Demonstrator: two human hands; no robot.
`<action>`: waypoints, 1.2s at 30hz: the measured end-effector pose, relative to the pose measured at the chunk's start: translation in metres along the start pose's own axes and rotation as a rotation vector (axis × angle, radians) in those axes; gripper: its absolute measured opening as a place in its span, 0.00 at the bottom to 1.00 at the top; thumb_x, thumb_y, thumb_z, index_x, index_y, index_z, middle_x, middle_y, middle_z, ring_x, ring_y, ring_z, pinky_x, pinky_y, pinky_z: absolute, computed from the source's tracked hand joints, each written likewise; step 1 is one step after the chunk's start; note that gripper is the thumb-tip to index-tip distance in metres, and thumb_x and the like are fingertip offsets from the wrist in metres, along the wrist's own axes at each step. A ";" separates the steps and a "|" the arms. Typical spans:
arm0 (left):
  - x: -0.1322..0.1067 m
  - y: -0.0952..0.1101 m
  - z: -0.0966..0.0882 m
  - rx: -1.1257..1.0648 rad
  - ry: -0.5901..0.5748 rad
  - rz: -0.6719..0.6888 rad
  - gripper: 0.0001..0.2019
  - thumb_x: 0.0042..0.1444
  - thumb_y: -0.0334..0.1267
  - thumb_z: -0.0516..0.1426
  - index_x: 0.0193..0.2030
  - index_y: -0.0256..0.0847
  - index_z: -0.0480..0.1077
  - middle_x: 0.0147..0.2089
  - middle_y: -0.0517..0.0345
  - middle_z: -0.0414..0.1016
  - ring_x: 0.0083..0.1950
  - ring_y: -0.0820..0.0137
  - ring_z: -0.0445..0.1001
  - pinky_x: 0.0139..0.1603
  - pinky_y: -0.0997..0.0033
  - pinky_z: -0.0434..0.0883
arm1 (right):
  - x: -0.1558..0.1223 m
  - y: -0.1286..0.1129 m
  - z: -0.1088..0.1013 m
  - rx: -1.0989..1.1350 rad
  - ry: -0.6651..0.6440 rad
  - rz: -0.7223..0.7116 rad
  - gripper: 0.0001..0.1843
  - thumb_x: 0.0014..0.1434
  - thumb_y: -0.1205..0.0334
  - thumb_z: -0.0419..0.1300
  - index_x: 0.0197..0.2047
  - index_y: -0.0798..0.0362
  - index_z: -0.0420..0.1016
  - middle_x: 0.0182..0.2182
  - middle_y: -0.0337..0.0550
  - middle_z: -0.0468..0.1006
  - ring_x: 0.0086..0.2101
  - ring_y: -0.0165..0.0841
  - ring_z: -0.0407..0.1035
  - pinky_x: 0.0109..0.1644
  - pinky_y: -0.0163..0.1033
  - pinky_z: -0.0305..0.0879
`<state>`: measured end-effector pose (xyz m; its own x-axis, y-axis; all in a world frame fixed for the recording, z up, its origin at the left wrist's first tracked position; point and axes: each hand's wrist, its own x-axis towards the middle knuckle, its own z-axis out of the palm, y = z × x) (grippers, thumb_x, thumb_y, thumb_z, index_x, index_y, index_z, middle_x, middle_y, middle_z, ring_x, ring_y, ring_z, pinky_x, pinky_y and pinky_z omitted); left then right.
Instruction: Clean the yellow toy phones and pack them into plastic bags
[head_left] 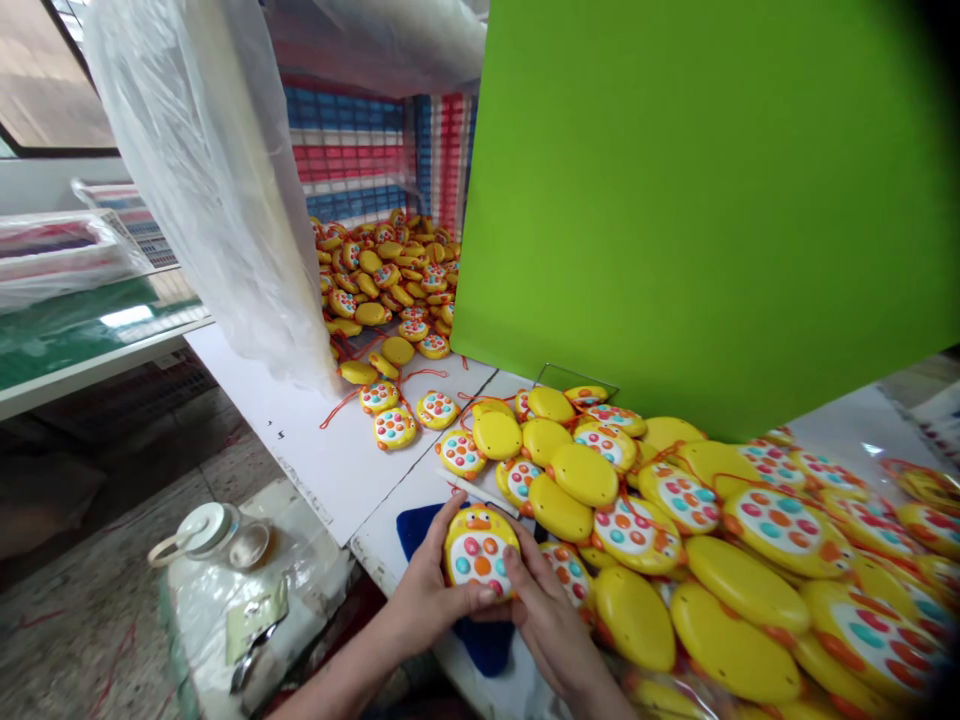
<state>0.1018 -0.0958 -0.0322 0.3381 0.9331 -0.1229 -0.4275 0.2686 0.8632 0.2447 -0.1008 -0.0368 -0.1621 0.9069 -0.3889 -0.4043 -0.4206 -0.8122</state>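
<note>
Held toy: a yellow duck-shaped toy, dotted side facing up at the person, bill end toward 12 o'clock, in both hands above the near edge of the white table; the directions below count from it.
Left hand: the left hand grasps the toy from 9 o'clock, thumb across the bottom of its front.
Right hand: the right hand grasps it too, from about 4 o'clock, fingertips on its right side.
Blue cloth: a dark blue cloth on the table below the toy, showing near 10 and 6 o'clock.
White stick: a slim white stick just beyond the toy, at 12 o'clock.
Toy pile: a big pile of matching toys from 1 round to 4 o'clock, some dotted side up, some plain back up.
Loose toys: a few loose toys at 11 o'clock.
Far heap: a heap of toys farther out at 11 o'clock, before a striped panel.
Green board: a large green board upright at 1 o'clock.
Jar: a lidded jar at 9 o'clock, beside a clear cup.
</note>
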 end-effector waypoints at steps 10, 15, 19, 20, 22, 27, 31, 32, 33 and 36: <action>0.011 0.001 -0.002 0.092 0.118 -0.034 0.28 0.55 0.46 0.59 0.61 0.44 0.59 0.52 0.51 0.72 0.49 0.61 0.72 0.48 0.62 0.70 | -0.002 -0.002 0.002 -0.158 -0.034 -0.090 0.40 0.52 0.41 0.61 0.65 0.41 0.54 0.58 0.49 0.65 0.42 0.42 0.72 0.36 0.46 0.76; 0.042 0.019 -0.021 0.613 -0.008 0.164 0.23 0.60 0.48 0.52 0.60 0.42 0.62 0.57 0.47 0.69 0.57 0.58 0.68 0.58 0.56 0.65 | 0.001 -0.027 -0.015 -0.490 0.117 -0.240 0.34 0.57 0.43 0.54 0.64 0.45 0.56 0.62 0.47 0.60 0.56 0.45 0.63 0.57 0.49 0.65; 0.086 0.035 -0.070 1.225 0.413 0.375 0.22 0.58 0.44 0.54 0.58 0.38 0.63 0.67 0.40 0.54 0.68 0.52 0.50 0.66 0.48 0.50 | 0.003 -0.073 -0.046 -0.844 0.527 -0.523 0.35 0.58 0.43 0.53 0.64 0.49 0.56 0.63 0.49 0.59 0.62 0.49 0.52 0.66 0.57 0.45; 0.096 0.038 -0.083 1.328 0.518 0.338 0.26 0.55 0.43 0.57 0.59 0.38 0.62 0.69 0.39 0.50 0.70 0.50 0.45 0.66 0.45 0.47 | 0.003 -0.084 -0.053 -0.898 0.615 -0.566 0.36 0.58 0.43 0.52 0.65 0.50 0.54 0.64 0.50 0.58 0.62 0.50 0.52 0.65 0.58 0.45; 0.112 0.041 -0.105 1.393 0.640 0.269 0.32 0.48 0.42 0.62 0.60 0.38 0.60 0.70 0.38 0.47 0.70 0.43 0.39 0.64 0.36 0.44 | 0.002 -0.099 -0.064 -1.002 0.735 -0.671 0.40 0.58 0.43 0.50 0.68 0.55 0.49 0.66 0.55 0.53 0.64 0.52 0.47 0.65 0.60 0.43; 0.121 0.044 -0.122 1.318 0.604 0.261 0.29 0.47 0.44 0.61 0.55 0.34 0.65 0.61 0.38 0.61 0.65 0.47 0.54 0.64 0.47 0.53 | 0.001 -0.091 -0.064 -1.045 0.744 -0.844 0.37 0.59 0.46 0.52 0.66 0.57 0.53 0.65 0.55 0.53 0.64 0.50 0.44 0.66 0.60 0.41; 0.103 0.040 -0.093 1.194 0.569 0.249 0.30 0.52 0.50 0.58 0.57 0.35 0.62 0.56 0.42 0.66 0.55 0.55 0.68 0.55 0.55 0.67 | 0.005 -0.052 -0.044 -0.751 0.382 -0.531 0.28 0.59 0.48 0.54 0.61 0.47 0.60 0.61 0.50 0.63 0.56 0.48 0.62 0.59 0.57 0.58; 0.096 0.036 -0.080 1.151 0.547 0.245 0.30 0.53 0.52 0.56 0.58 0.35 0.61 0.55 0.43 0.67 0.53 0.57 0.69 0.51 0.58 0.69 | 0.006 -0.042 -0.037 -0.698 0.286 -0.476 0.28 0.59 0.49 0.55 0.61 0.46 0.61 0.62 0.49 0.62 0.55 0.47 0.63 0.59 0.56 0.59; 0.087 0.032 -0.065 1.112 0.517 0.245 0.30 0.54 0.53 0.56 0.59 0.36 0.60 0.55 0.44 0.67 0.52 0.58 0.70 0.49 0.60 0.70 | 0.008 -0.033 -0.030 -0.650 0.191 -0.443 0.29 0.58 0.50 0.57 0.62 0.45 0.60 0.63 0.48 0.61 0.56 0.46 0.62 0.60 0.54 0.59; 0.060 0.016 -0.020 0.812 0.299 0.262 0.30 0.54 0.52 0.58 0.59 0.38 0.60 0.57 0.44 0.65 0.56 0.57 0.66 0.52 0.60 0.68 | 0.012 -0.015 -0.012 -0.427 -0.014 -0.418 0.38 0.56 0.51 0.61 0.66 0.42 0.51 0.66 0.44 0.55 0.62 0.42 0.54 0.62 0.50 0.57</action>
<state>0.0984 -0.0311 -0.0357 0.0323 0.9943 0.1017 0.3020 -0.1067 0.9473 0.2593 -0.0840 -0.0341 -0.0803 0.9968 0.0051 -0.0392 0.0020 -0.9992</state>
